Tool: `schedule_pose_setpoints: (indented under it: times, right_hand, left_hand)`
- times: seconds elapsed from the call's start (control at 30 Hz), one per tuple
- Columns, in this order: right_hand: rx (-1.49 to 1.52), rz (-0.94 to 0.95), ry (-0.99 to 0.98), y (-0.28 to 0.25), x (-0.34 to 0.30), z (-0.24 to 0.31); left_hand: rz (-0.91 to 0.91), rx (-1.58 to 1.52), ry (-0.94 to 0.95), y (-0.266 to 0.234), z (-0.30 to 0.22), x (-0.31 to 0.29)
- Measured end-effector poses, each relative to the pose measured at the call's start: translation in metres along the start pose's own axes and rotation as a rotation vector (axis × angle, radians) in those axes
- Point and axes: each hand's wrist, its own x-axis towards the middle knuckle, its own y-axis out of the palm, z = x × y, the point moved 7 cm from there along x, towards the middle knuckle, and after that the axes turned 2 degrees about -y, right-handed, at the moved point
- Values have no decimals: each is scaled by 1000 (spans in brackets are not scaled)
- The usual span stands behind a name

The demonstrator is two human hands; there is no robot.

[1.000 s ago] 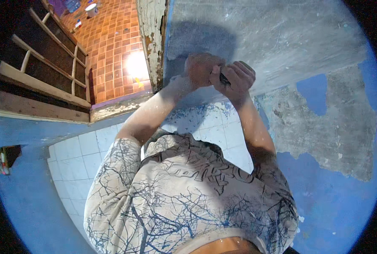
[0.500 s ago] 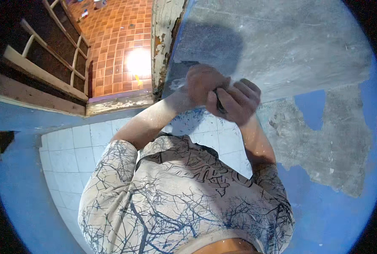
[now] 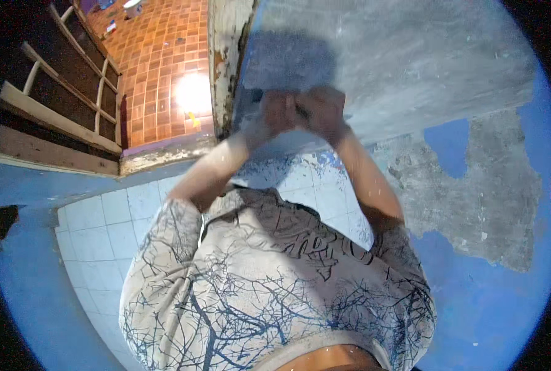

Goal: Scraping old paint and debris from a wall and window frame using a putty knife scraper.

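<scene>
My left hand (image 3: 279,112) and my right hand (image 3: 322,110) are together in front of the grey wall (image 3: 411,68), both closed and a little blurred in shadow. Between them shows a dark handle-like piece (image 3: 301,111), pressed among the fingers. Most of this dark tool is hidden, so its kind is unclear. A dark flat patch (image 3: 252,96) lies just left of my left hand; whether it is part of the tool or a shadow, I cannot tell.
Blue paint (image 3: 447,148) remains in ragged patches on the wall. Paint flakes (image 3: 325,159) lie on the white tiled floor (image 3: 111,213) at the wall's foot. At left, a peeling door frame (image 3: 223,62) and a paned door (image 3: 59,93) border a brown-tiled room (image 3: 158,55).
My right hand has moved left and up, closer against my left hand. The view has shifted slightly, so the doorway sits a little further left.
</scene>
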Motion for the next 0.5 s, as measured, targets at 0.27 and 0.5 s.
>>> schedule_pose_setpoints:
  times: [0.27, 0.5]
  right_hand:
    - [54, -167, -176, -47, 36, 49]
    - [73, -123, -236, -39, 34, 41]
  left_hand:
    - [223, -449, -13, -31, -5, 42]
    - [-40, -287, 54, -21, -3, 32]
